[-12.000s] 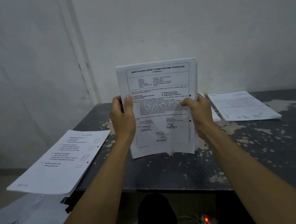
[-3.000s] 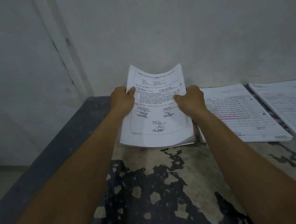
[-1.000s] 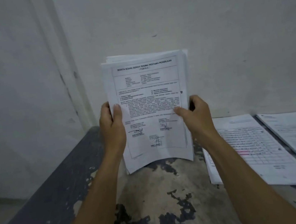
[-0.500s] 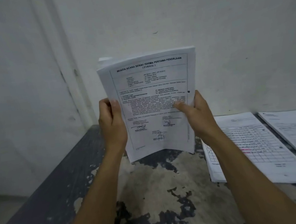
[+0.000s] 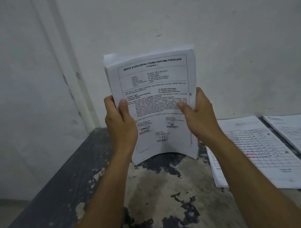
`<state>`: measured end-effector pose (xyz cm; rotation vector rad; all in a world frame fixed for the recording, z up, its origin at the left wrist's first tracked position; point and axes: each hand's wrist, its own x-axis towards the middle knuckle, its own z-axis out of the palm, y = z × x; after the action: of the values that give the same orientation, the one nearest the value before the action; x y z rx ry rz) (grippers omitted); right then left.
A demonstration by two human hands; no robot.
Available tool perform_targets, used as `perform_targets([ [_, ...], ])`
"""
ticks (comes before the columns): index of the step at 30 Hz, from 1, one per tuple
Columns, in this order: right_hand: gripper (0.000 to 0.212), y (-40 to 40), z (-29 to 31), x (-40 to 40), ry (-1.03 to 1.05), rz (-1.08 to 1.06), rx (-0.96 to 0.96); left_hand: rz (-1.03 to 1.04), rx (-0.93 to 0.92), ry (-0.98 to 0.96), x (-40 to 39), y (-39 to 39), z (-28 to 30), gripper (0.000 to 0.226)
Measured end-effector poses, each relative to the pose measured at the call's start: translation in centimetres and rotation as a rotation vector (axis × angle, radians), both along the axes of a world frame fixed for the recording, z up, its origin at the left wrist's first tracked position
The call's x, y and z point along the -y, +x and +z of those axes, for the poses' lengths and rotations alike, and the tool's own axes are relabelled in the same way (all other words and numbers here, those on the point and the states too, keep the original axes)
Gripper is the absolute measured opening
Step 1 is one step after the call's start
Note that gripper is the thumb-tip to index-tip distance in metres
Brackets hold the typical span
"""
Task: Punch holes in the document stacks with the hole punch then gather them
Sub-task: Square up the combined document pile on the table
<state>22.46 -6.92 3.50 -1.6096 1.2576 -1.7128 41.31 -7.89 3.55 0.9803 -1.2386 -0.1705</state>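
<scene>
While the thick white stack of printed documents (image 5: 156, 103) is standing upright on its short bottom edge, the head view is showing both hands clamping it from the sides. The left hand (image 5: 120, 125) is gripping the left long edge, thumb lying across the printed front and fingers curled behind; the right hand (image 5: 198, 116) is doing the same on the right long edge, pinching the sheets between thumb and fingers. The stack's long axis is running vertically, its lower edge bowing slightly and sitting at — or just above — the worn, dark, paint-chipped tabletop (image 5: 155, 189); contact cannot be confirmed. A small dark punched hole appears to be showing near the right margin.

Two flat white stacks of tabled forms (image 5: 256, 153) are lying to the right, nearer the right hand. No hole punch is appearing in view. The step in hand is probably squaring the sheets — gathering would then mean carrying them rightward.
</scene>
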Motion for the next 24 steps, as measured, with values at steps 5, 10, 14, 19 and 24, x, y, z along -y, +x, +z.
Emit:
perform_targets([
  [5, 0.029, -0.4, 0.1, 0.2, 0.044, -0.002, -0.009, -0.025, -0.038, 0.028, 0.0, 0.4, -0.1, 0.024],
  [10, 0.050, -0.5, 1.9, -1.2, 0.019, -0.042, 0.013, -0.101, -0.091, 0.079, 0.1, 0.8, -0.2, 0.027],
  [14, 0.080, 1.0, 4.7, -3.0, -0.235, -0.301, -0.252, -0.147, -0.119, 0.086, 0.1, 0.7, 0.0, 0.028],
  [19, 0.079, 5.7, 9.3, -3.7, -0.529, -0.432, -0.762, -0.190, -0.130, 0.081, -0.1, 0.6, 0.2, 0.030],
  [24, 0.072, 9.2, 11.0, -2.4, -0.388, -0.255, -1.117, -0.203, -0.124, 0.077, -0.3, 0.7, 0.1, 0.025],
])
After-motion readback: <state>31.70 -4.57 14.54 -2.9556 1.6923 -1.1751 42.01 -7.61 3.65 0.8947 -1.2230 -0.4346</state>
